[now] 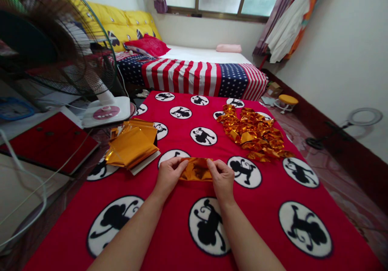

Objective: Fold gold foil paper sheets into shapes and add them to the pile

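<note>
Between my two hands is a shiny gold foil paper (196, 170), folded into a wide strip and held just above the red cloth (145, 222). My left hand (170, 175) pinches its left end, thumb on top. At its right end, my right hand (222, 177) grips in the same way. To the left lies a loose stack of flat gold foil sheets (133, 143). Over on the right, a heap of folded gold foil pieces (251, 131) spreads across the cloth.
An electric fan (106, 109) with blurred blades stands at the left, next to a dark red panel (51, 137). Beyond the cloth is a bed (188, 77) with a striped, starred cover. A yellow stool (287, 100) and a ring light (365, 116) stand at the right.
</note>
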`<state>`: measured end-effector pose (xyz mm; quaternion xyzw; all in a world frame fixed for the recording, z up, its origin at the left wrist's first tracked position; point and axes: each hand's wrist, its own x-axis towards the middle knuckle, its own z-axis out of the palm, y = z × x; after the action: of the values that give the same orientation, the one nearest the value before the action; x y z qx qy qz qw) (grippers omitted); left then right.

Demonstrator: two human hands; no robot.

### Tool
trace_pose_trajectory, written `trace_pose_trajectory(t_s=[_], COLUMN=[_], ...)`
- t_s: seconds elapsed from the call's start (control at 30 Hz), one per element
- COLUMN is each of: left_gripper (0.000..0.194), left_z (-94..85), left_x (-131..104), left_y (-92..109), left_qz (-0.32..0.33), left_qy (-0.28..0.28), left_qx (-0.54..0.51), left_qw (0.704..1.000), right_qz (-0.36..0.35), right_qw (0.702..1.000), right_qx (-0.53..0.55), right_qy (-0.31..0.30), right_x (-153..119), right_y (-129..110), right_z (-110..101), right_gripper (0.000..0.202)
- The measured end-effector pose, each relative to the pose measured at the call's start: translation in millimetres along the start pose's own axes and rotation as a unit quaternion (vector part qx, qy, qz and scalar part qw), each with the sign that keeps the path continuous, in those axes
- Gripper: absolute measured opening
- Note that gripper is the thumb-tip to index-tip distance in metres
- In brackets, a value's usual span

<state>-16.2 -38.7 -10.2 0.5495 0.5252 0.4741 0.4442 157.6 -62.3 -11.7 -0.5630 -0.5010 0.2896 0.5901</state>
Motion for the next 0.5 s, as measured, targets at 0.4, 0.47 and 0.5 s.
trace_pose_trajectory(t_s=[0.4, 0.47, 0.5], left_gripper=[0.026, 0.024, 0.023], left_z=[-0.2, -0.2, -0.4], left_x=[-1.9, -3.2, -3.8], left_y=[1.8, 0.7, 0.5], left_qz=[0.050, 0.068, 0.074], left_qy=[0.046, 0.067, 0.069], left_qx=[0.121, 0.208, 0.249], left_qw=[0.990, 0.973, 0.963], right_qz=[-0.029, -0.041, -0.043], right_qw=[0.996, 0.990, 0.985], right_qx=[-0.079, -0.134, -0.165], right_qy=[-0.014, -0.025, -0.029], right_x=[1.0, 2.0, 2.6], right_y=[-1.6, 0.7, 1.8], right_z=[0.6, 0.4, 0.2], right_gripper=[0.039, 0.037, 0.037])
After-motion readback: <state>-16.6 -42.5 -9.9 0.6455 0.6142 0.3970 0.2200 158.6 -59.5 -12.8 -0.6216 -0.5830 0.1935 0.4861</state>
